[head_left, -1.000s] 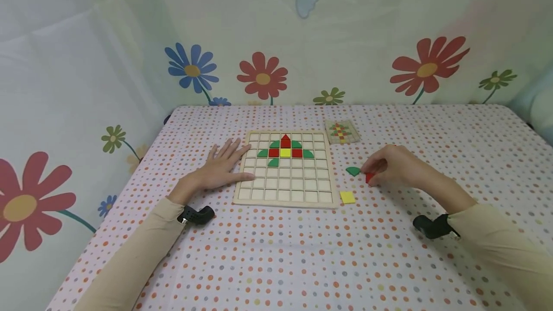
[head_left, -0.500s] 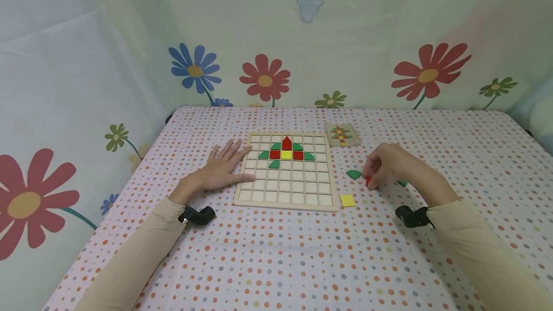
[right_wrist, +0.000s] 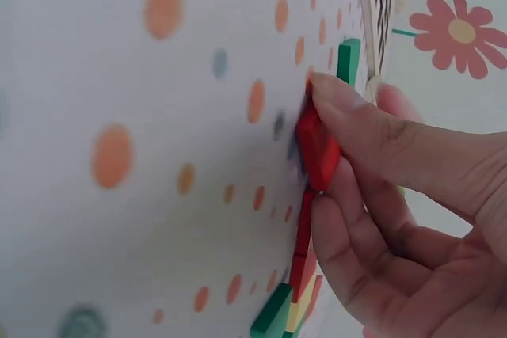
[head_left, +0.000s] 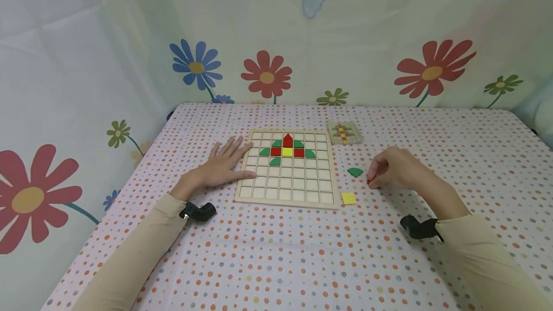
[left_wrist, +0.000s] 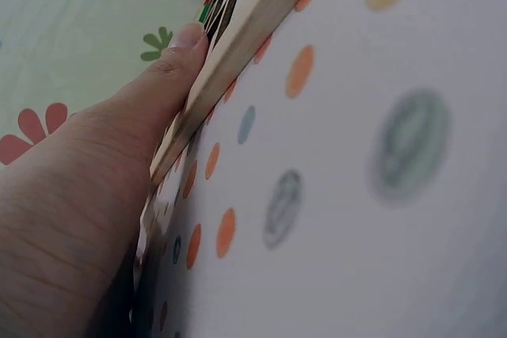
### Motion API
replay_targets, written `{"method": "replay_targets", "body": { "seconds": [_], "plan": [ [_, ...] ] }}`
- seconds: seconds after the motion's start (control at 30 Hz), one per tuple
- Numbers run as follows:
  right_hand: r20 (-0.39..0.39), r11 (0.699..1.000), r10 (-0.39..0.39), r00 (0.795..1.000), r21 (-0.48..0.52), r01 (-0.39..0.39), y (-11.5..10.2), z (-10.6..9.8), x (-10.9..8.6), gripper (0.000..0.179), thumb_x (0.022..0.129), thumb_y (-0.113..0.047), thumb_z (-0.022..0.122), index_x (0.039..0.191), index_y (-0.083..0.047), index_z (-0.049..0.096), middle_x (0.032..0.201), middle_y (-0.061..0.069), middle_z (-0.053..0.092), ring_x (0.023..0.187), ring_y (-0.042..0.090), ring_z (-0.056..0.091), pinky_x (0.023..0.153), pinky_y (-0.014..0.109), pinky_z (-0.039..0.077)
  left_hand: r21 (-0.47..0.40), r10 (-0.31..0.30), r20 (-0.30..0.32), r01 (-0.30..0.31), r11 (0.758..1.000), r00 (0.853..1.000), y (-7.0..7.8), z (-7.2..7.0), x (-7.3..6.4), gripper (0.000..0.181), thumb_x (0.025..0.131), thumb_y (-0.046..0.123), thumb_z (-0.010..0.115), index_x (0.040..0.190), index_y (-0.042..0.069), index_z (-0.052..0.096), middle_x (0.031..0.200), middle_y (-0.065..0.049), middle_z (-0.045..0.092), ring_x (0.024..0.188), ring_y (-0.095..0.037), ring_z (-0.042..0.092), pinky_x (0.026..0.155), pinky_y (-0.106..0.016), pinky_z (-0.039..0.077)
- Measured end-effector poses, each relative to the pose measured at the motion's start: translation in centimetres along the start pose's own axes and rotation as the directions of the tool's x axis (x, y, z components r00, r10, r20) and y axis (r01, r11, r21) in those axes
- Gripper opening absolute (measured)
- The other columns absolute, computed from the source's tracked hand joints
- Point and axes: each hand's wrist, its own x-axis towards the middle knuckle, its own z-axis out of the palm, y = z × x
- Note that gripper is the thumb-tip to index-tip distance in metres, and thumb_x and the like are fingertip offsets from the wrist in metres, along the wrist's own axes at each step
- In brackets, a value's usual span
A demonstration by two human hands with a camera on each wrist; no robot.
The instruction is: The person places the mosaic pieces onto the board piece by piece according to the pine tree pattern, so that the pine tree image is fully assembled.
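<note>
My right hand (head_left: 395, 168) pinches a red tile (right_wrist: 318, 146) between thumb and fingers, low over the cloth to the right of the wooden grid board (head_left: 285, 184). Only a sliver of that tile shows in the head view. On the board, several red, green and yellow tiles are set in the upper middle cells, with a red triangle (head_left: 288, 137) on top. My left hand (head_left: 220, 166) lies with spread fingers at the board's left edge. Its thumb (left_wrist: 170, 65) rests over the rim. A green quarter-circle tile (head_left: 355, 172) lies just left of my right fingertips.
A yellow square tile (head_left: 348, 198) lies by the board's lower right corner. Behind it, at the upper right, is a small pattern card (head_left: 344, 132). The right wrist view shows more red tiles (right_wrist: 303, 235) and a green tile (right_wrist: 273, 312) under the right hand.
My right hand has shifted slightly to the right since half a second ago, still with the red tile. It now hides a green tile glimpsed behind the wrist. The left hand stays put.
</note>
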Motion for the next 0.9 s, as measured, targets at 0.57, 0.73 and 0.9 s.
{"method": "replay_targets", "body": {
  "seconds": [0.57,0.73,0.9],
  "plan": [
    [-0.184,0.978,-0.206,0.961,-0.021,0.205,-0.4,1.0,-0.6,0.021,0.077,0.001,0.091,0.084,-0.005,0.073,0.080,0.000,0.069,0.073,0.017,0.058,0.064,0.030,0.047,0.012,-0.016,0.015,0.015,1.000,1.000,0.4,-0.7,0.0,0.097,0.098,0.067,0.057,0.171,0.023,0.010,0.176,-0.011,-0.005,0.161,-0.032,-0.013,0.123,-0.063,-0.013],
    [-0.216,0.955,-0.294,0.931,-0.019,0.297,-3.1,1.2,0.3,0.022,0.079,0.005,0.088,0.097,0.002,0.076,0.081,0.003,0.070,0.075,0.019,0.063,0.065,0.030,0.050,0.016,-0.009,0.012,0.009,1.000,1.000,0.2,-0.5,0.0,0.099,0.097,0.070,0.057,0.171,0.022,0.010,0.176,-0.012,-0.005,0.161,-0.032,-0.013,0.123,-0.063,-0.013],
    [-0.211,0.929,-0.358,0.909,0.018,0.370,-6.3,1.8,2.1,0.017,0.083,0.004,0.086,0.099,0.002,0.081,0.089,0.006,0.077,0.082,0.023,0.069,0.072,0.036,0.057,0.002,-0.003,0.012,0.003,1.000,1.000,0.0,-0.2,0.2,0.103,0.094,0.080,0.050,0.171,0.023,0.009,0.176,-0.011,-0.006,0.161,-0.031,-0.014,0.123,-0.063,-0.013]
  ]
}}
